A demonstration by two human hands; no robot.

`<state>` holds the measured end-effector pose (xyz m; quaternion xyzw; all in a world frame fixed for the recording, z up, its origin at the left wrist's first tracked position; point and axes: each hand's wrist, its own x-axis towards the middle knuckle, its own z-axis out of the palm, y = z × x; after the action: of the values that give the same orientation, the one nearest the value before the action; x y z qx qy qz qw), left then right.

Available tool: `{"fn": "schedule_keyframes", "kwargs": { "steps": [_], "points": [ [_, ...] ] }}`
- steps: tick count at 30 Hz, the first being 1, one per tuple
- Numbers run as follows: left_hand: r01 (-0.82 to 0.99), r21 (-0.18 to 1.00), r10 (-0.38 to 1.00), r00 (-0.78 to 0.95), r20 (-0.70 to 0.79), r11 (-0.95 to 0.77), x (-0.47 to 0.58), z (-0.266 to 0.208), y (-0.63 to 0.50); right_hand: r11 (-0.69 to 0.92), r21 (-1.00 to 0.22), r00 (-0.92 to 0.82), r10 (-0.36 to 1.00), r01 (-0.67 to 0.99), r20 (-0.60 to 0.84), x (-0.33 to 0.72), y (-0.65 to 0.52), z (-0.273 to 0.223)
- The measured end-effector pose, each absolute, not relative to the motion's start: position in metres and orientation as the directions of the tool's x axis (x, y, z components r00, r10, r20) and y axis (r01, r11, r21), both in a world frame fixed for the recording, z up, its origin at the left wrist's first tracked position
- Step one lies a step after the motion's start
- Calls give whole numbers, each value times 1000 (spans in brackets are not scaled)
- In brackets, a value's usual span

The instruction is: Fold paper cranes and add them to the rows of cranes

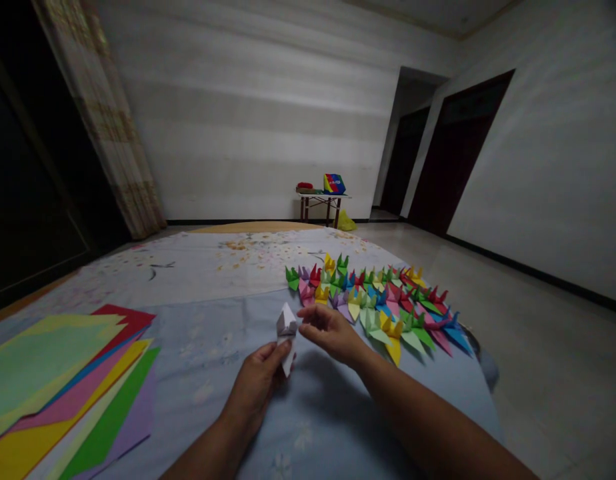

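Around: bright paper birds [369, 300] right, fanned sheets [63, 380] left, on flowered cloth [198, 373] | folded white paper [287, 327]: narrow, pointed, over cloth | left hand [261, 380] pinches its lower part | right hand [333, 333] loosely open, just beside it

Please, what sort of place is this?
Probably a room in a home: a patterned beige fabric curtain, a dark reddish-brown door and a floral light-blue tablecloth suggest it.

Multicoloured bag [334, 184] on a small table [319, 196]
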<state>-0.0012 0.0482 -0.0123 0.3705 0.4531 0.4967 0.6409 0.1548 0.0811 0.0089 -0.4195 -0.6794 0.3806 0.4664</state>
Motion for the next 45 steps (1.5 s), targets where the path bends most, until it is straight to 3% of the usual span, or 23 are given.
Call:
{"fn": "schedule_keyframes", "kwargs": {
  "steps": [5,12,17,22,35,45],
  "points": [
    [-237,948,970,164,-178,214,-1,-21,51,461,-800,-238,887,385,396,153,79,14],
    [-169,963,976,90,-196,209,-1,-18,49,356,-873,-186,933,332,309,179,101,28],
    [-140,970,978,89,-188,200,-1,-17,48,346,-733,-176,937,585,302,222,112,37],
    [-116,974,979,84,-187,196,0,-18,50,326,-683,-149,940,653,307,247,114,35],
    [-96,978,978,108,-176,187,-1,-18,48,363,-471,-273,929,804,251,238,110,24],
    [-94,979,980,107,-169,179,-1,-21,49,413,-350,-337,905,840,258,237,111,26]
  ]
}}
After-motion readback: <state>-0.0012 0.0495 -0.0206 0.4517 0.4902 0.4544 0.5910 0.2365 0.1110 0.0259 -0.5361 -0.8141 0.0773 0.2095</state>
